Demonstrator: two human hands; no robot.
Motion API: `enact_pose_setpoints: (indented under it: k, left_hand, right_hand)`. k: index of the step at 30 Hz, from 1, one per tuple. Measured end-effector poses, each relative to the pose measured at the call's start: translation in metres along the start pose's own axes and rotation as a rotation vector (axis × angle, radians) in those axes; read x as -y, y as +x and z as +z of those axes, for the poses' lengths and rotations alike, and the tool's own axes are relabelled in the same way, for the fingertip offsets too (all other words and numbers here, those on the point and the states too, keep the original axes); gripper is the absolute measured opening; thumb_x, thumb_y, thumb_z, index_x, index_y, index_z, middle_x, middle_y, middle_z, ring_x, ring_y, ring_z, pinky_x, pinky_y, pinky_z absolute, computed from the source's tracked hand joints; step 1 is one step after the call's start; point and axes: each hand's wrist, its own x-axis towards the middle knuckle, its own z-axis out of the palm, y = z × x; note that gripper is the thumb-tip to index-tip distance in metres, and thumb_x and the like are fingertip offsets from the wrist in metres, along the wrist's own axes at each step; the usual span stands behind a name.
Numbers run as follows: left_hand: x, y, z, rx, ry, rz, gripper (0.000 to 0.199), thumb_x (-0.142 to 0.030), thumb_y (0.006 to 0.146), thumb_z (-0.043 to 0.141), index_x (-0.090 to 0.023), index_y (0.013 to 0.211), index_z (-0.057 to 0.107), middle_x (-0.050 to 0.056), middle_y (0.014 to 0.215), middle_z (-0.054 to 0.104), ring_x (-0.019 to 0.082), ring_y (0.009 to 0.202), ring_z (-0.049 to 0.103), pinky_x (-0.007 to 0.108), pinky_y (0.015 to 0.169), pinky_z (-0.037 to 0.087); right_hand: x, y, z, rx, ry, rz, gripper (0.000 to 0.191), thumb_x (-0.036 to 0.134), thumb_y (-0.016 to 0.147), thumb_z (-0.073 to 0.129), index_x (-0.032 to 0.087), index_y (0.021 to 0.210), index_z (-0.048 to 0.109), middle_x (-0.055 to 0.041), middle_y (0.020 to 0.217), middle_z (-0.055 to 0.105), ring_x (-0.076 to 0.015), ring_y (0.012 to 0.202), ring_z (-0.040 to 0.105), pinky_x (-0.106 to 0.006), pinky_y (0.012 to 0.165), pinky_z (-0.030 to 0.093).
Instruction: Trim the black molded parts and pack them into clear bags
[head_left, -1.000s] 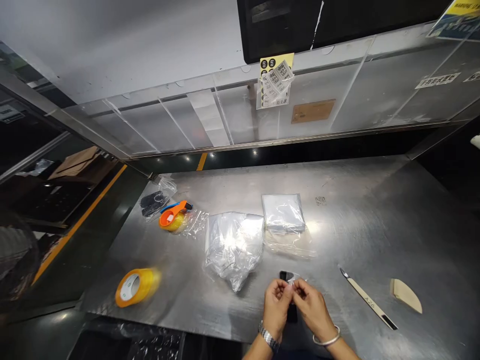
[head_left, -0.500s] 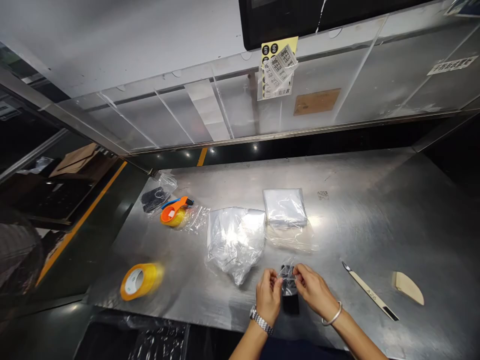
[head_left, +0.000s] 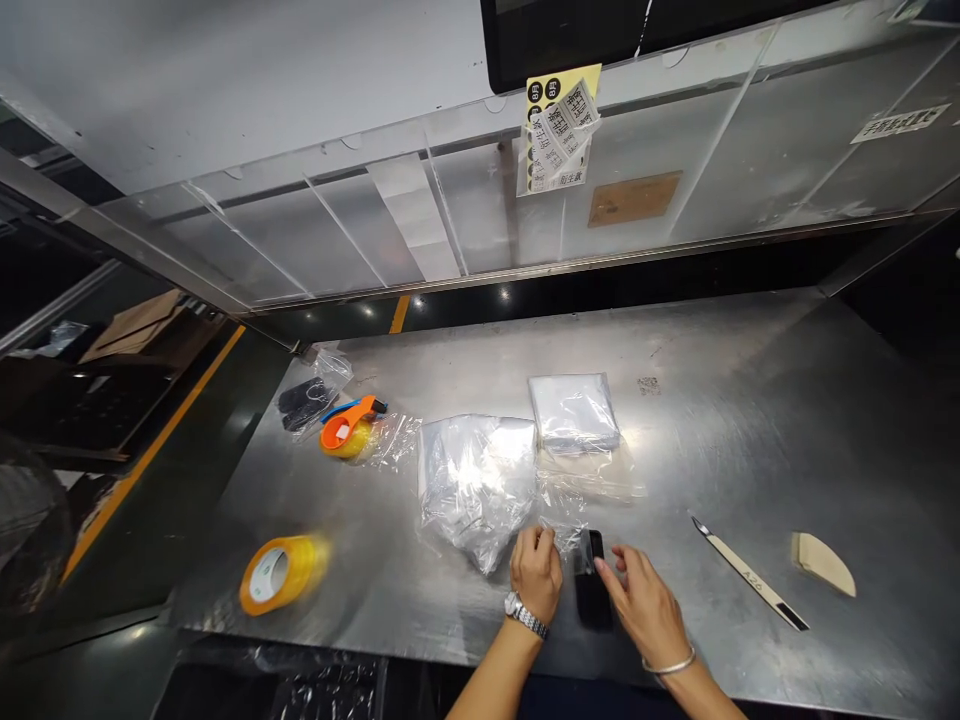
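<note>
My left hand (head_left: 536, 572) is closed, its fingertips pinched at a crumpled clear plastic bag (head_left: 568, 512). To its right, a flat black item (head_left: 592, 603) lies on the metal table, with a smaller black piece (head_left: 596, 543) tilted up at its far end. The thumb of my right hand (head_left: 646, 610) touches the edge of that smaller piece, while the fingers are spread to the right of it. Beyond my left hand lies a large bunch of clear plastic bags (head_left: 480, 475), and a neat stack of clear bags (head_left: 574, 412) sits farther back.
A yellow tape roll (head_left: 277, 575) stands at the left on the metal table (head_left: 720, 400). Behind it are an orange tape dispenser (head_left: 347, 425) and a bagged black item (head_left: 304, 402). On the right lie a cream-handled blade tool (head_left: 750, 575) and a cream wedge-shaped piece (head_left: 825, 563).
My hands have moved apart. The clear bag that was around the black item between them is now off to the left by my left hand, and more of the black item shows.
</note>
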Motion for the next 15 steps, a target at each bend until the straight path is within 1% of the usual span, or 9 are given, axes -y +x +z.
enact_pose_setpoints:
  k: [1,3,5,7,9,11,13,15]
  left_hand:
    - [0.001,0.000,0.001,-0.001,0.012,-0.014,0.025,-0.007,0.081,0.041,-0.019,0.087,0.062,0.006,0.080,0.056,0.018,0.075,0.053,0.028,0.066,0.044]
    - [0.002,0.000,0.003,0.007,0.033,-0.045,0.020,-0.009,0.080,0.044,-0.019,0.080,0.061,0.006,0.081,0.053,0.017,0.074,0.053,0.028,0.066,0.044]
    - [0.002,0.001,0.005,0.031,0.052,-0.073,0.018,-0.012,0.080,0.046,-0.019,0.073,0.060,0.005,0.078,0.051,0.017,0.073,0.053,0.028,0.065,0.044]
    - [0.002,0.003,0.007,0.065,0.066,-0.094,0.019,-0.015,0.082,0.046,-0.019,0.068,0.059,0.004,0.074,0.052,0.017,0.070,0.053,0.028,0.062,0.044]
    - [0.003,0.004,0.009,0.100,0.071,-0.109,0.021,-0.016,0.082,0.045,-0.019,0.068,0.059,0.004,0.070,0.054,0.017,0.067,0.054,0.028,0.061,0.043]
    - [0.004,0.005,0.012,0.134,0.068,-0.118,0.021,-0.015,0.083,0.044,-0.019,0.069,0.059,0.004,0.068,0.056,0.017,0.066,0.054,0.028,0.060,0.042]
    - [0.005,0.004,0.014,0.166,0.054,-0.121,0.021,-0.015,0.084,0.043,-0.018,0.072,0.060,0.004,0.069,0.057,0.016,0.066,0.054,0.028,0.061,0.042]
    - [0.005,0.002,0.016,0.199,0.024,-0.117,0.020,-0.015,0.084,0.043,-0.016,0.075,0.061,0.003,0.071,0.058,0.016,0.067,0.055,0.028,0.062,0.043]
  right_hand:
    - [-0.005,-0.005,0.007,0.013,-0.036,0.058,0.042,0.051,0.085,0.040,0.012,0.095,0.055,-0.0146,0.091,0.062,-0.0249,0.075,0.063,-0.039,0.064,0.049]
    - [-0.014,-0.014,0.023,0.062,-0.079,0.131,0.037,0.049,0.081,0.050,0.013,0.083,0.057,-0.0094,0.078,0.063,-0.0214,0.065,0.062,-0.036,0.058,0.048]
    - [-0.020,-0.020,0.036,0.104,-0.078,0.172,0.030,0.042,0.082,0.053,0.013,0.080,0.057,-0.0031,0.070,0.061,-0.0147,0.060,0.060,-0.031,0.059,0.048]
    - [-0.028,-0.024,0.041,0.124,-0.043,0.207,0.025,0.036,0.085,0.048,0.013,0.080,0.057,-0.0002,0.065,0.060,-0.0117,0.058,0.058,-0.028,0.060,0.047]
    - [-0.036,-0.031,0.035,0.135,0.023,0.238,0.027,0.033,0.087,0.039,0.014,0.083,0.058,-0.0001,0.057,0.058,-0.0132,0.052,0.057,-0.028,0.056,0.047]
    - [-0.042,-0.042,0.021,0.149,0.111,0.241,0.035,0.036,0.088,0.030,0.016,0.090,0.059,-0.0008,0.052,0.056,-0.0160,0.048,0.057,-0.028,0.052,0.047]
    - [-0.044,-0.054,0.004,0.169,0.202,0.209,0.041,0.044,0.087,0.028,0.020,0.097,0.059,-0.0026,0.057,0.060,-0.0176,0.052,0.059,-0.028,0.055,0.048]
    - [-0.042,-0.063,-0.009,0.197,0.278,0.167,0.040,0.051,0.084,0.035,0.022,0.096,0.061,-0.0044,0.070,0.065,-0.0185,0.066,0.062,-0.027,0.063,0.050]
